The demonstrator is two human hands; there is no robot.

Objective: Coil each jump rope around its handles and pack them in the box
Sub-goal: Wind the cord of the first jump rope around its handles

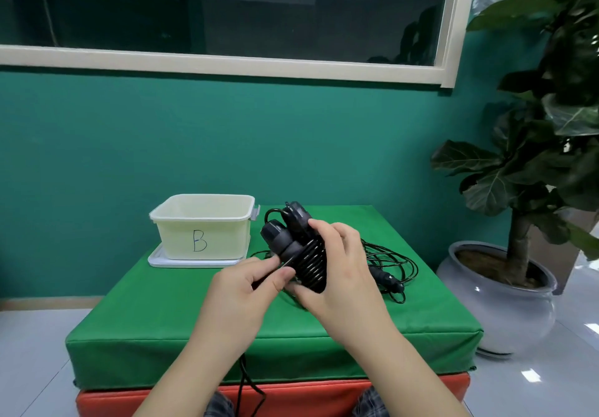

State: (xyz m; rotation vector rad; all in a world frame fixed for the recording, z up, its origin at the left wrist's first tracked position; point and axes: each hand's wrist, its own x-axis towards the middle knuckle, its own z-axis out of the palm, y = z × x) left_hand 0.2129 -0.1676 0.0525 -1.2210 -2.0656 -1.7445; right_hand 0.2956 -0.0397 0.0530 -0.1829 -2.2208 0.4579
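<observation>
Right now, hands first, then outward.
Right hand: your right hand (337,264) wraps the coiled part of the jump rope (303,248), fingers over the top, thumb underneath, a firm hold.
Left hand: your left hand (249,283) pinches the black cord between thumb and forefinger, right at the near end of the coils, touching the bundle.
Bundle: both black handles lie side by side, tilted, their round caps pointing up and away from you towards the box; tight turns of cord ring the lower half.
Loose cord: one strand drops from your left hand, over the front edge of the pad and down between your knees.
Second rope: another black jump rope (389,267) lies loosely looped on the green pad (168,326), just right of your right hand, partly hidden behind it; one handle end shows near the front of the pile.
Box: the pale box (204,227), marked B, sits open on the pad's far-left corner, just left of the raised handles; I can't see its floor.
Lid: a white lid (155,259) lies flat under the box.
Base: an orange block (129,397) sits beneath the green pad.
Surroundings: a potted plant (531,173) stands on the floor to the right.
</observation>
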